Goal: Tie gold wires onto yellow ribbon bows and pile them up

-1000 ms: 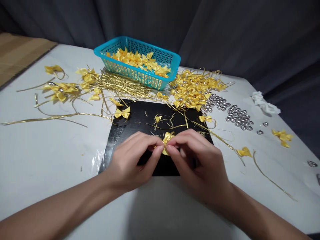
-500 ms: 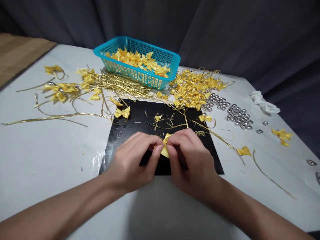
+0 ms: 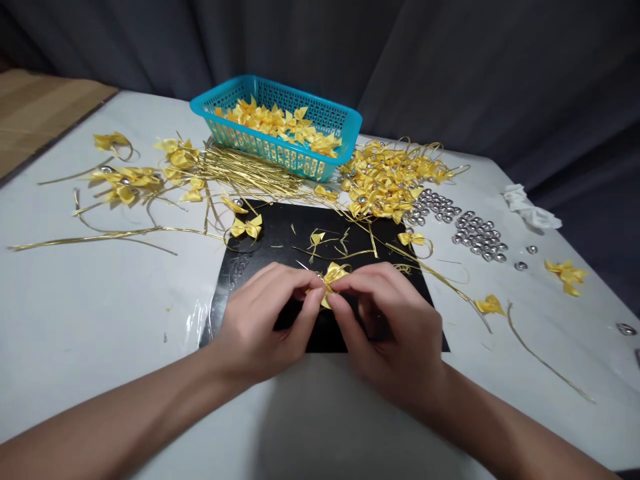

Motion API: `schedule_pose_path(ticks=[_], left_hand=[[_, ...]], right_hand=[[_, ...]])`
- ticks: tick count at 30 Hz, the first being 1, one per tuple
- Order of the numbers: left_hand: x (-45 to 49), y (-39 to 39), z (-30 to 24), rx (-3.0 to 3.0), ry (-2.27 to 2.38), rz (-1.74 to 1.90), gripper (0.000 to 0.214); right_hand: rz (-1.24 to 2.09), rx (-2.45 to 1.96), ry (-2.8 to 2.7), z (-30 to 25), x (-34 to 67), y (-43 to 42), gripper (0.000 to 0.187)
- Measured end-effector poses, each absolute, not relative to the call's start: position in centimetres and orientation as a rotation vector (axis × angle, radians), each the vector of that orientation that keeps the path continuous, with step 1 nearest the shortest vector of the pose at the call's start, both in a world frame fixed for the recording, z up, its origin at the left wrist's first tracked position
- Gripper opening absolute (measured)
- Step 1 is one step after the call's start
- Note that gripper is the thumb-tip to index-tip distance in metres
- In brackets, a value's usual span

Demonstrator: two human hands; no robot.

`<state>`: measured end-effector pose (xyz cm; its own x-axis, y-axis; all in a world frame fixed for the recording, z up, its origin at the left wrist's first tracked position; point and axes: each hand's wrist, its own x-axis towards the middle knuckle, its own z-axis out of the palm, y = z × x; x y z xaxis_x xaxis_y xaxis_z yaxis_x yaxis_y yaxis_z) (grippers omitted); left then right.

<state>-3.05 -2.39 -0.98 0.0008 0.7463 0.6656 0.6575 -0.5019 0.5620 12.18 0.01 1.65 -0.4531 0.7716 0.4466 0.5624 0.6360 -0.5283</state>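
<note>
Between my fingertips is a yellow ribbon bow (image 3: 334,272), held just over a black mat (image 3: 280,257). My left hand (image 3: 273,317) pinches its left side with thumb and forefinger. On the other side, the thumb and forefinger of my right hand (image 3: 393,320) are closed on the bow near its middle. A thin pale tip pokes out above my left fingers; I cannot make out what it belongs to. The fingers hide part of the bow's centre. Wire scraps and another yellow bow (image 3: 247,227) lie on the mat.
A turquoise basket (image 3: 280,150) of yellow bows stands at the back, with a bundle of gold wire ties (image 3: 250,170) before it. Right of it are a heap of bows (image 3: 383,177) and several silver beads (image 3: 480,237). Crumpled white material (image 3: 530,208) lies far right.
My right hand has shifted slightly right and its fingers have opened out a little. More of the bow's upper loop now shows, and a thin tip has appeared above my left fingers.
</note>
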Motion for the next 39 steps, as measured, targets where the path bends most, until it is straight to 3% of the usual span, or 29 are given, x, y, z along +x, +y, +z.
schedule_pose_path(ticks=[11, 15, 21, 24, 31, 39], left_hand=[[-3.1, -2.3, -1.0, 2.222, 1.41, 1.48, 0.009], [-3.2, -2.4, -1.2, 2.273, 1.273, 1.39, 0.012], [-3.3, -2.5, -1.3, 2.311, 1.126, 1.339, 0.013], [-3.3, -2.5, -1.3, 2.335, 1.093, 1.34, 0.012], [-3.2, -2.5, -1.4, 2.291, 1.169, 1.383, 0.013], [-3.1, -2.6, -1.3, 2.28, 1.218, 1.375, 0.015]], right_hand=[[0.367, -0.997, -2.206, 1.9, 12.3, 0.1, 0.008], [0.748, -1.128, -1.971, 3.4, 12.4, 1.4, 0.005], [1.78, -1.245, -1.765, 4.5, 12.5, 3.2, 0.022], [2.047, -1.283, -1.522, 4.2, 12.6, 3.3, 0.027], [1.913, -1.311, -1.414, 3.7, 12.9, 3.4, 0.021], [2.028, -1.224, -1.315, 3.2, 13.2, 3.2, 0.025]])
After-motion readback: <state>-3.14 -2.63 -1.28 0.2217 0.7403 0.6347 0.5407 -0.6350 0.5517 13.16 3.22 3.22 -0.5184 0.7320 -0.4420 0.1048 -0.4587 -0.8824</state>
